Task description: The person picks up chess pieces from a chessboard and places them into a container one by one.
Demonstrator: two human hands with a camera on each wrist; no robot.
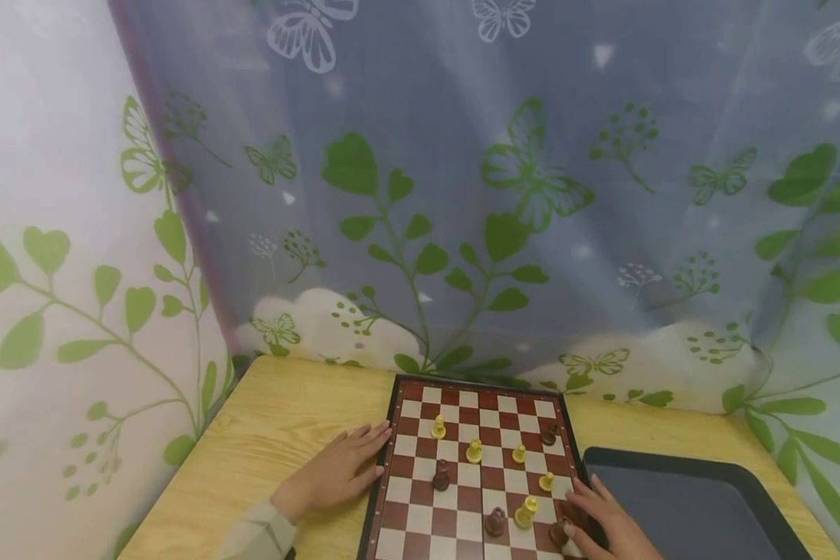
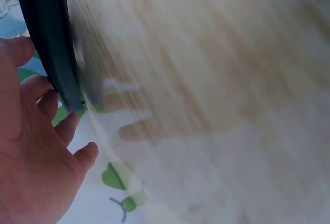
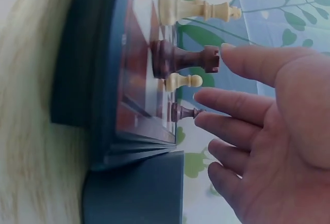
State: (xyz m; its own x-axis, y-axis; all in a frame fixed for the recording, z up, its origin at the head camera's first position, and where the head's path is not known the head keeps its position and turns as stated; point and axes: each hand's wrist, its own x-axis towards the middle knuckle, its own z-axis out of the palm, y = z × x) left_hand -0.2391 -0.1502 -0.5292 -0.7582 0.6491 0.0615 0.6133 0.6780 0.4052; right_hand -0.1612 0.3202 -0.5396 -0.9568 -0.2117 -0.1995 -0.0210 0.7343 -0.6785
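Note:
A red-and-white chessboard (image 1: 444, 498) lies on the table, with several pale yellow and dark brown pieces standing on it. My left hand (image 1: 339, 469) rests beside its left edge, fingers extended, fingertips at the black rim. In the left wrist view, the fingers (image 2: 66, 128) are close to that dark rim. My right hand (image 1: 612, 519) is over the board's right edge. The right wrist view shows its thumb tip right at the top of a dark rook (image 3: 185, 60), the other fingers stretched out. Beside the rook stand a tall pale piece (image 3: 198, 11) and a pale pawn (image 3: 181, 81).
A dark tray (image 1: 679, 498) sits on the wooden table (image 1: 308, 397) just right of the board. Farther in on the board are a brown piece (image 1: 441, 476) and a yellow piece (image 1: 474, 451). A curtain (image 1: 420, 194) with leaves and butterflies hangs behind the table.

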